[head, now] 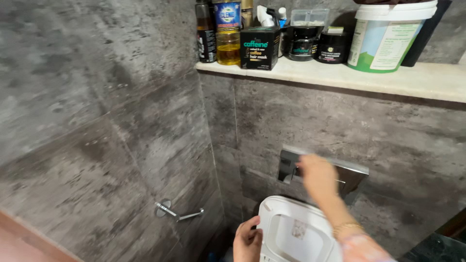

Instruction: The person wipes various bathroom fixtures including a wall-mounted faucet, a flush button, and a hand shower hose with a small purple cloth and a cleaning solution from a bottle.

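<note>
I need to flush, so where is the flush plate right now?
In the head view, the metal flush plate is on the grey tiled wall just above the raised white toilet lid, right of centre, with the right hand on it.

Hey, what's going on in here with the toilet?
A person stands over a white toilet with its lid raised. Their left hand grips the lid's left edge, while their right hand, blurred, is at the chrome flush plate on the grey tiled wall; whether it presses the plate cannot be told. A stone shelf above carries bottles, dark jars and a white tub. A chrome holder is fixed to the left wall.
</note>
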